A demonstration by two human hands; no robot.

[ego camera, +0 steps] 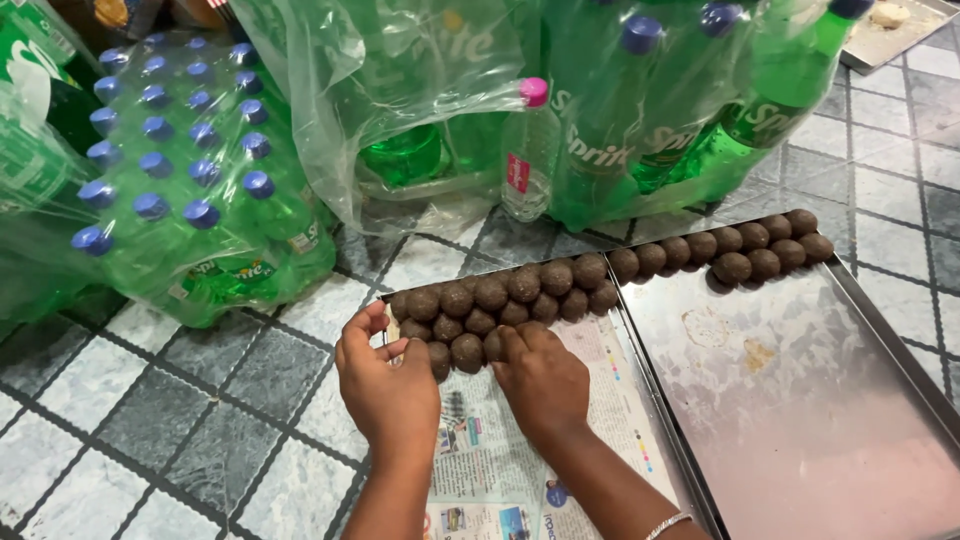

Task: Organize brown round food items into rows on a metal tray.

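Both hands rest on the near edge of a cluster of brown balls (pixel 500 300) packed in rows at the far end of a newspaper-lined tray (pixel 610 400). The left hand (pixel 388 385) pinches thumb to fingers just beside the leftmost balls; whether anything sits in that pinch cannot be told. The right hand (pixel 540 375) lies fingers together, curled over a ball near the middle. To the right, an unlined metal tray (pixel 800 400) carries more balls (pixel 735 248) along its far rim. Wrapped packs of green bottles (pixel 180 170) stand beyond on the tiled floor (pixel 180 420)
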